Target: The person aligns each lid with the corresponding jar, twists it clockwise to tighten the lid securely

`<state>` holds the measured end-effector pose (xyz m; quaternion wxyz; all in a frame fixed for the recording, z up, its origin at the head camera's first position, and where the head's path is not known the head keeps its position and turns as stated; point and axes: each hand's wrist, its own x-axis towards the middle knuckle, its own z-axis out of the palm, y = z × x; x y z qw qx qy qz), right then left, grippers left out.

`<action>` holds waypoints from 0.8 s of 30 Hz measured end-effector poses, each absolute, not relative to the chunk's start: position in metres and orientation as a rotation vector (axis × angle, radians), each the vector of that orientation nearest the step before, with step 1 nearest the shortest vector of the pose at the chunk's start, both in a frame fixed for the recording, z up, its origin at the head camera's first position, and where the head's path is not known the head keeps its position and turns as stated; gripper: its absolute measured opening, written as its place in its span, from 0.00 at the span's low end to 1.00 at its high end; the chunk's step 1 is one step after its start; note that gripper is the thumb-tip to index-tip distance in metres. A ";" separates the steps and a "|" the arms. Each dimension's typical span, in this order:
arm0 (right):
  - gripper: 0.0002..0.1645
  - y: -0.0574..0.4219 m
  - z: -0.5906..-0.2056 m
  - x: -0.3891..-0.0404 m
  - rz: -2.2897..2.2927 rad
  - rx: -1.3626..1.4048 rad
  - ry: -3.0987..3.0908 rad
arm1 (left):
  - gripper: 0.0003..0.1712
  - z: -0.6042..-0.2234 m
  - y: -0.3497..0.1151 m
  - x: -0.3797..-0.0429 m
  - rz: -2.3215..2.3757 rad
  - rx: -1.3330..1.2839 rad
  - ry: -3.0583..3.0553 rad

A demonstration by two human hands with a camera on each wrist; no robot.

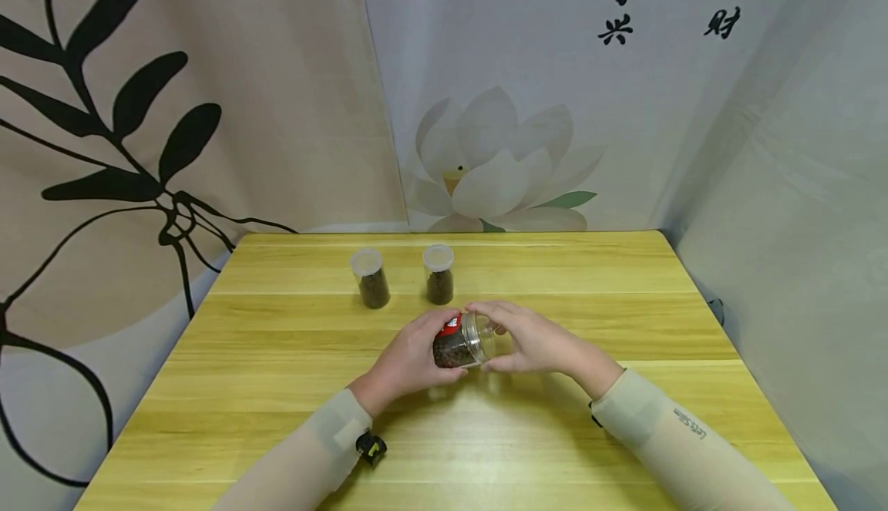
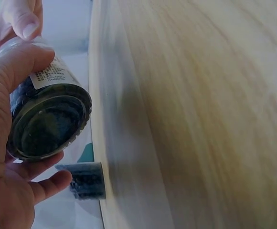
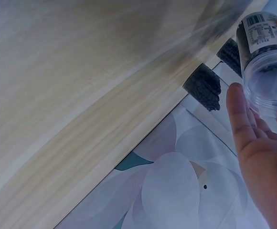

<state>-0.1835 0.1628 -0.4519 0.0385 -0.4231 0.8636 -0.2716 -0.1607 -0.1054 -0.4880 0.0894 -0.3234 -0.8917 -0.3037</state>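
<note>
A clear jar [image 1: 452, 347] of dark granules with a red label lies tilted on its side above the table, its mouth end toward the right. My left hand [image 1: 419, 349] grips the jar's body, thumb on top and fingers beneath; the left wrist view shows the jar's base [image 2: 47, 126] and a white printed label [image 2: 55, 75]. At the other end my right hand [image 1: 534, 339] holds the clear lid [image 1: 489, 334] between thumb and fingers. The right wrist view shows this end [image 3: 271, 83] beside the right hand's fingers [image 3: 239, 109]; part of that hand is cut off.
Two small clear containers with pale lids and dark contents stand upright behind the hands, one on the left [image 1: 371, 280] and one on the right [image 1: 439, 276]. The wooden table [image 1: 277, 388] ends at printed curtains [image 1: 499, 149] behind it.
</note>
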 end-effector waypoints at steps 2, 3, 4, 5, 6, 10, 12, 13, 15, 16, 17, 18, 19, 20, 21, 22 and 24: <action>0.56 0.162 -0.452 -0.183 -0.819 -1.294 2.651 | 0.54 -0.489 -0.106 -0.161 -0.900 -0.960 -2.657; 0.57 0.162 -0.452 -0.183 -0.810 -1.291 2.654 | 0.54 -0.489 -0.106 -0.161 -0.899 -0.962 -2.654; 0.59 0.162 -0.452 -0.183 -0.797 -1.286 2.661 | 0.54 -0.489 -0.106 -0.161 -0.897 -0.963 -2.651; 0.60 0.162 -0.453 -0.183 -0.786 -1.283 2.666 | 0.54 -0.489 -0.106 -0.161 -0.897 -0.964 -2.648; 0.62 0.161 -0.453 -0.182 -0.777 -1.280 2.672 | 0.54 -0.489 -0.107 -0.160 -0.896 -0.962 -2.646; 0.67 0.160 -0.454 -0.182 -0.758 -1.279 2.691 | 0.54 -0.488 -0.107 -0.160 -0.921 -0.951 -2.647; 0.65 0.160 -0.454 -0.182 -0.766 -1.289 2.695 | 0.54 -0.488 -0.107 -0.160 -0.939 -0.942 -2.651; 0.63 0.160 -0.455 -0.182 -0.769 -1.296 2.697 | 0.55 -0.487 -0.107 -0.160 -0.948 -0.938 -2.655; 0.60 0.159 -0.455 -0.182 -0.777 -1.306 2.699 | 0.55 -0.487 -0.107 -0.160 -0.960 -0.929 -2.664; 0.59 0.159 -0.455 -0.182 -0.776 -1.309 2.702 | 0.54 -0.487 -0.107 -0.160 -0.962 -0.928 -2.666; 0.57 0.158 -0.456 -0.182 -0.777 -1.310 2.704 | 0.54 -0.487 -0.107 -0.160 -0.965 -0.926 -2.668; 0.57 0.158 -0.456 -0.183 -0.778 -1.311 2.705 | 0.54 -0.487 -0.107 -0.160 -0.968 -0.924 -2.674; 0.56 0.158 -0.456 -0.183 -0.779 -1.312 2.705 | 0.54 -0.487 -0.107 -0.160 -0.968 -0.923 -2.674; 0.56 0.158 -0.456 -0.183 -0.781 -1.311 2.705 | 0.54 -0.487 -0.107 -0.160 -0.969 -0.923 -2.676; 0.56 0.158 -0.456 -0.183 -0.781 -1.311 2.706 | 0.54 -0.487 -0.107 -0.160 -0.975 -0.924 -2.677; 0.56 0.158 -0.456 -0.183 -0.781 -1.311 2.707 | 0.53 -0.487 -0.107 -0.160 -0.974 -0.922 -2.679; 0.56 0.158 -0.456 -0.182 -0.786 -1.314 2.705 | 0.53 -0.487 -0.107 -0.160 -0.980 -0.919 -2.685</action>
